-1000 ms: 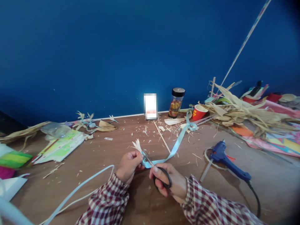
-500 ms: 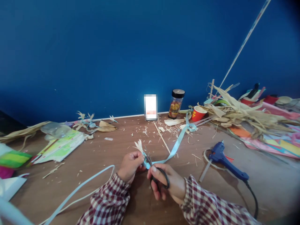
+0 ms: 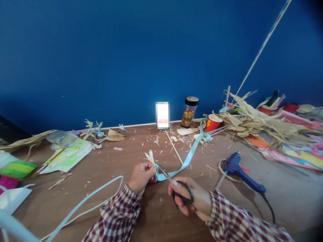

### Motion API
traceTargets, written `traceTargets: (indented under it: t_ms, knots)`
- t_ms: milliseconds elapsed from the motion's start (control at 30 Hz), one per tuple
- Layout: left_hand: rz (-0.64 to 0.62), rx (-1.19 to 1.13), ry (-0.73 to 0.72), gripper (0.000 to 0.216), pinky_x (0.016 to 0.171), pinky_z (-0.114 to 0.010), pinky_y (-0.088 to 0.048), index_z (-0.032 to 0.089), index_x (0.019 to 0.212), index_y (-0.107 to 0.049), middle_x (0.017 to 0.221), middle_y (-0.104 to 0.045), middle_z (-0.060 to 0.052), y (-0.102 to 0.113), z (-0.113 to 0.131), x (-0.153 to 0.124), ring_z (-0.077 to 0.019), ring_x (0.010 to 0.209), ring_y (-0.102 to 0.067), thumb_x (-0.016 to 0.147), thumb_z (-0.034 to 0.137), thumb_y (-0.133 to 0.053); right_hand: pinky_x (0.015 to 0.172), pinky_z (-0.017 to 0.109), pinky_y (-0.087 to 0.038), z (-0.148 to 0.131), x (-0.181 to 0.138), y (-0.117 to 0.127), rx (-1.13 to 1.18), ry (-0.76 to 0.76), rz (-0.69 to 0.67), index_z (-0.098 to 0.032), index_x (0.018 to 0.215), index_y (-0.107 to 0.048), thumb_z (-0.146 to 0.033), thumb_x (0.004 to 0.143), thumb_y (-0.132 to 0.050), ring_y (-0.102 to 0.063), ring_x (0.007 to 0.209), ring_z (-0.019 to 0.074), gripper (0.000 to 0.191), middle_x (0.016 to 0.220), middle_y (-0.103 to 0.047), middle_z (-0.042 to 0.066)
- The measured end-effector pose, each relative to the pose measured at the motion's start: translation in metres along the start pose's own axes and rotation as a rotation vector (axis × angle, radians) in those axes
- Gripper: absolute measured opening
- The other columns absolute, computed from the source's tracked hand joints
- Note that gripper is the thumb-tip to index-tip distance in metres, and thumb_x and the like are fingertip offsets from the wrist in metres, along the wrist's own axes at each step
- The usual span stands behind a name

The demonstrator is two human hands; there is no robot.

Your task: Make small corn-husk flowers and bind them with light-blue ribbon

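Observation:
My left hand (image 3: 141, 175) pinches a small dried-husk flower (image 3: 149, 156) wrapped with light blue ribbon (image 3: 187, 158). The ribbon runs from the flower up and right across the wooden table to a curl near the red cup. My right hand (image 3: 194, 199) grips black-handled scissors (image 3: 176, 188), fingers through the loops, blades pointing up-left at the ribbon beside the flower. Both hands sit close together at the table's front centre.
A blue glue gun (image 3: 239, 171) with its cord lies to the right. A heap of dried husks (image 3: 259, 122), a red cup (image 3: 213, 122) and a jar (image 3: 189, 112) stand at the back. Coloured papers (image 3: 65, 157) lie left. More ribbon (image 3: 83, 203) trails front left.
My right hand has drawn the scissors back to the right and down, away from my left hand. The left hand and flower have stayed almost in place.

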State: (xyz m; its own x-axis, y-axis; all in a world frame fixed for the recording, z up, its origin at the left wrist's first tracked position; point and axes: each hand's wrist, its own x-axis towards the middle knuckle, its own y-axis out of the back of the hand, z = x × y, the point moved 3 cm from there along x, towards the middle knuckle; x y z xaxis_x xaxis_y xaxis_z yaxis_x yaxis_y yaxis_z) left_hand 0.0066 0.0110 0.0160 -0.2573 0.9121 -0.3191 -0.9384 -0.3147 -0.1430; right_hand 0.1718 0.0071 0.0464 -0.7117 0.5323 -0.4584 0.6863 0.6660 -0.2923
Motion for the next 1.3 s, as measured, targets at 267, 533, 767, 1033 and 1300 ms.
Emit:
traceTargets:
  t_ms: [267,533,767,1033,1300]
  knots:
    - [-0.064,-0.029,0.04,0.028,0.038,-0.017,-0.035,0.017,0.047,-0.043,0.033,-0.042,0.007,-0.004,0.0,-0.005,-0.0053,0.032,-0.039,0.055,0.031,-0.066,0.028,0.013,-0.02,0.0,0.013,-0.011,-0.038,0.048,-0.023,-0.015,0.077,-0.048,-0.059,0.073,-0.045,-0.045,0.032,0.0048,0.044,0.047,-0.047,-0.006]
    - [-0.037,-0.013,0.019,0.028,0.038,-0.018,-0.036,0.016,0.05,-0.046,0.035,-0.043,0.008,-0.007,0.005,-0.007,-0.0043,0.031,-0.038,0.051,0.032,-0.069,0.029,0.014,-0.02,0.004,0.003,0.0,-0.05,0.125,0.06,-0.013,0.069,-0.05,-0.053,0.073,-0.052,-0.03,0.027,0.0012,0.04,0.039,-0.039,-0.008]
    - [-0.133,-0.045,0.032,0.028,0.035,-0.018,-0.031,0.016,0.052,-0.045,0.036,-0.047,0.005,-0.017,-0.007,-0.01,-0.0075,0.032,-0.044,0.056,0.034,-0.067,0.029,0.013,-0.018,0.011,0.013,-0.006,-0.045,0.133,0.042,-0.014,0.078,-0.049,-0.057,0.074,-0.047,-0.043,0.032,0.0044,0.043,0.046,-0.046,-0.007]
    - [-0.047,-0.014,0.033,0.028,0.035,-0.017,-0.033,0.016,0.049,-0.045,0.033,-0.042,0.007,-0.009,0.0,-0.008,-0.0053,0.031,-0.039,0.054,0.031,-0.069,0.03,0.015,-0.017,-0.015,0.003,0.008,0.032,0.253,0.141,-0.014,0.071,-0.048,-0.053,0.074,-0.051,-0.03,0.03,0.0014,0.04,0.043,-0.038,-0.008]
    - [-0.065,0.015,-0.012,0.026,0.041,-0.018,-0.038,0.013,0.07,-0.061,0.044,-0.05,0.004,-0.012,0.002,-0.009,-0.0069,0.039,-0.045,0.057,0.034,-0.069,0.039,0.017,-0.033,-0.022,-0.004,0.03,-0.171,0.269,0.083,-0.015,0.081,-0.049,-0.048,0.072,-0.056,-0.045,0.038,0.0054,0.036,0.051,-0.047,-0.006]
